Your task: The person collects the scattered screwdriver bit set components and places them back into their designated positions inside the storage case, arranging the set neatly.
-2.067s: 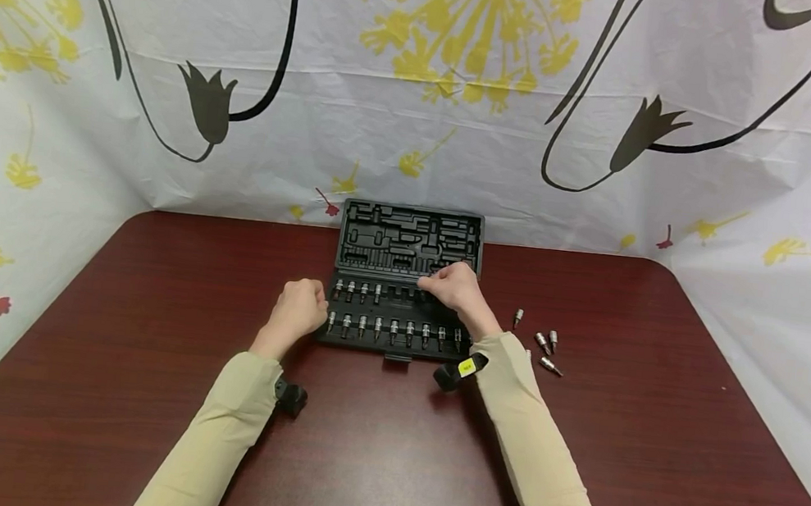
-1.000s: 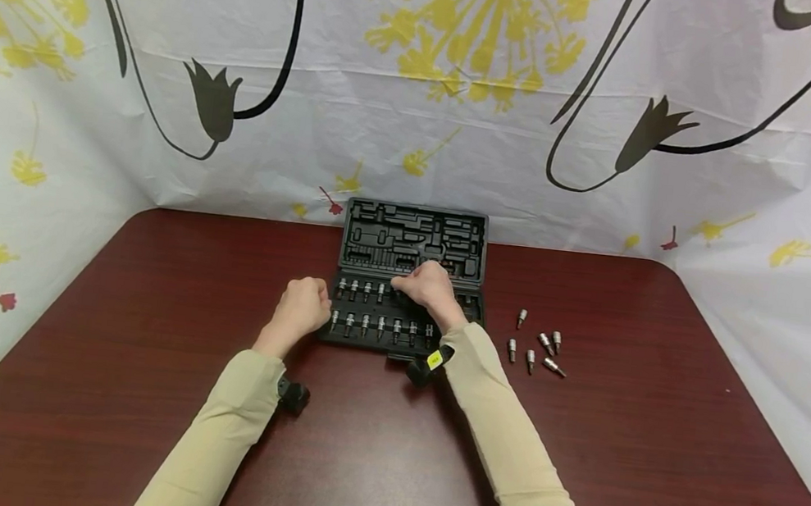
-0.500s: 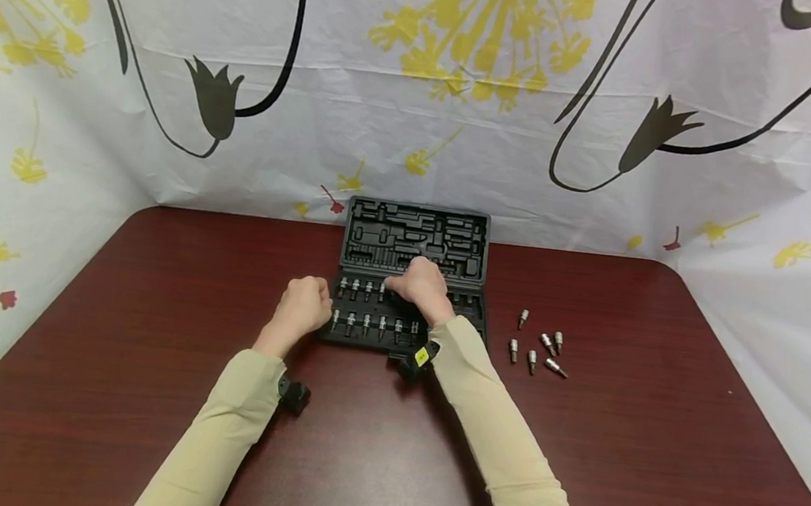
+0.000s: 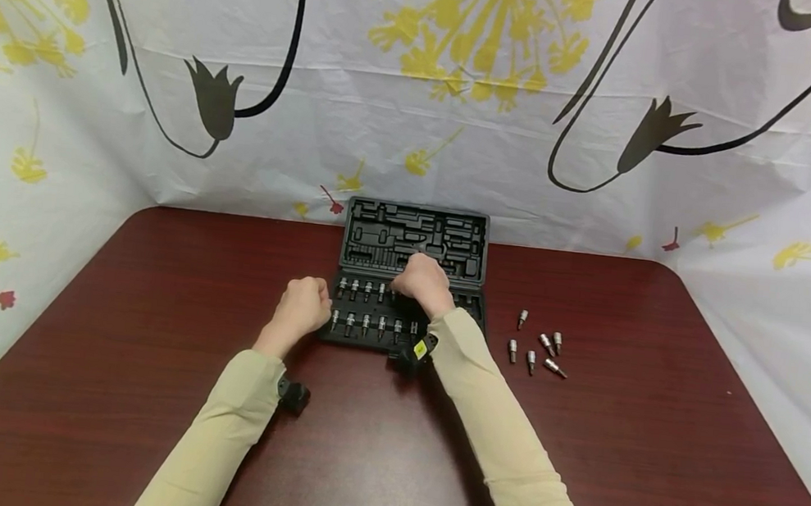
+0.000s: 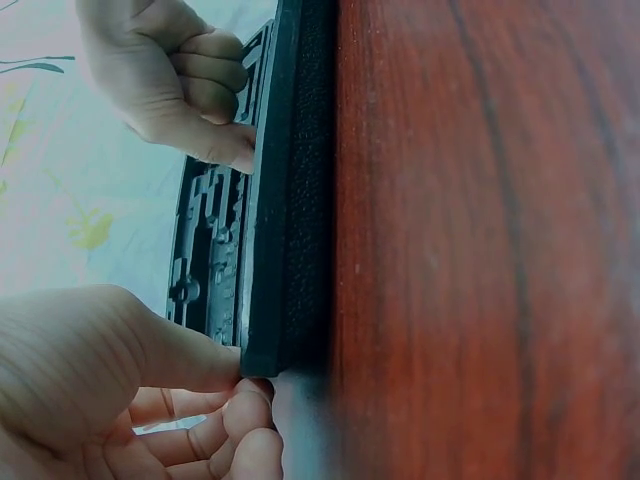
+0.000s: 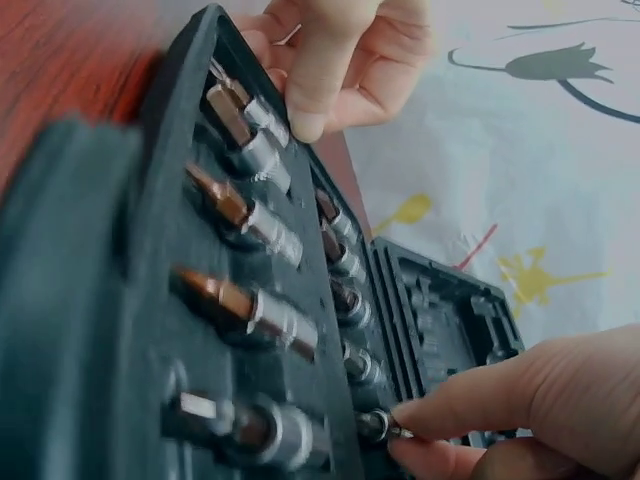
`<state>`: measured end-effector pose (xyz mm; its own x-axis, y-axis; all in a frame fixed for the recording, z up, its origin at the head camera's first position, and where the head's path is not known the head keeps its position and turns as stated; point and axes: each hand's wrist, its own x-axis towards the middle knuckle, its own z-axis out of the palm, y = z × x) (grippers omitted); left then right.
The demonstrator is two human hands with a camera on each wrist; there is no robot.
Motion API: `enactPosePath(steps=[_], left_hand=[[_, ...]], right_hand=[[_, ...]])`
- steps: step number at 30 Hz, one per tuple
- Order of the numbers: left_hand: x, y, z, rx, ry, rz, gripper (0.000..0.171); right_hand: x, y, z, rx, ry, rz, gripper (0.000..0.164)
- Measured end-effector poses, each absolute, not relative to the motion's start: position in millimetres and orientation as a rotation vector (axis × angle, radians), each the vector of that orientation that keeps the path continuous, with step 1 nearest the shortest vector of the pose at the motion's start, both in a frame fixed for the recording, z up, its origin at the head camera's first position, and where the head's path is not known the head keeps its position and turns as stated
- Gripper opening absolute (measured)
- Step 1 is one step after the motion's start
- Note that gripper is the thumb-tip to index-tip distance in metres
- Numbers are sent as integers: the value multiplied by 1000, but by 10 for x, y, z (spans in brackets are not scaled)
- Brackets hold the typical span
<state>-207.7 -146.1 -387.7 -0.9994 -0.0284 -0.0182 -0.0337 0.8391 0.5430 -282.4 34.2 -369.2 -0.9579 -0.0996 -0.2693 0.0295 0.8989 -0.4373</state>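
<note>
Head: since the first frame, right hand [image 4: 423, 280] has shifted left along the back row of the black case [image 4: 375, 312]; six loose bit sockets [image 4: 531, 360] lie right of it on the table [image 4: 621, 457]. Left wrist: left hand [image 5: 110, 370] pinches the case edge. Right wrist: right hand pinches a bit socket [image 6: 374, 426] in the back row.

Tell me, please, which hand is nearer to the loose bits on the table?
Right. The right hand is over the case, left of the loose bits; the left hand grips the case's left edge, farther away.
</note>
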Motion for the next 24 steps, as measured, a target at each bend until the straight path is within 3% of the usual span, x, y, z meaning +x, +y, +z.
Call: enactPosePath(steps=[24], left_hand=[[-2084, -1490, -3891, -45, 3000, 908, 23]], right_hand=[[-2950, 514, -3726, -124, 2740, -559, 36]])
